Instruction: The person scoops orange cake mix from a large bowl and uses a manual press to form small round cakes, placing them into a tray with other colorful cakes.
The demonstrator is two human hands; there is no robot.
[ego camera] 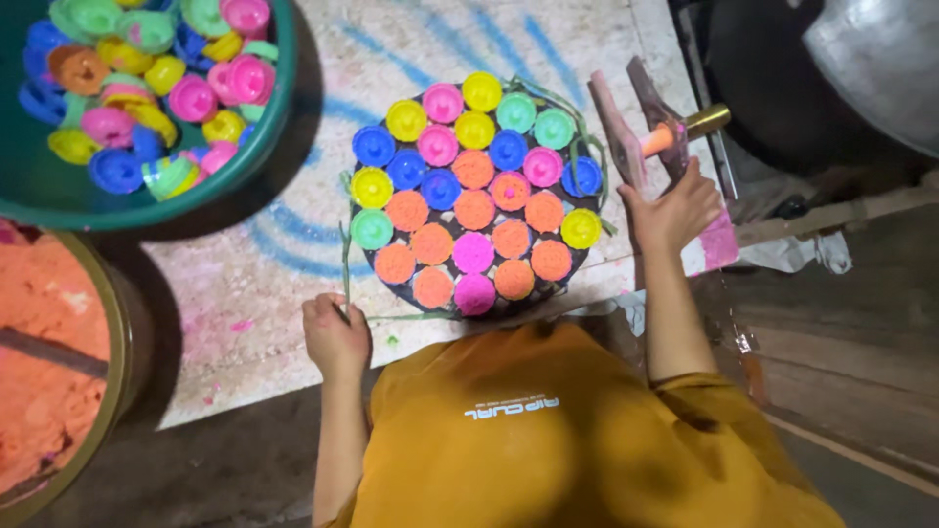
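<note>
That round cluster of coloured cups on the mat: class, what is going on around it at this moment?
A person in a mustard shirt leans over a round cluster of small cups, many filled with orange or pink powder. The left hand grips a thin green strip that runs around the cluster's edge. The right hand rests against a pink-stained wooden tool. A green basin of empty coloured cups and a tub of orange powder sit to the left.

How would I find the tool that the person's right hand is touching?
Start at the round cluster of coloured cups in the middle of the painted mat. Just to the cluster's right, the right hand rests on a pink-stained wooden tool. Unlike the round cups, it is flat-bladed, with an orange and brass handle.
</note>
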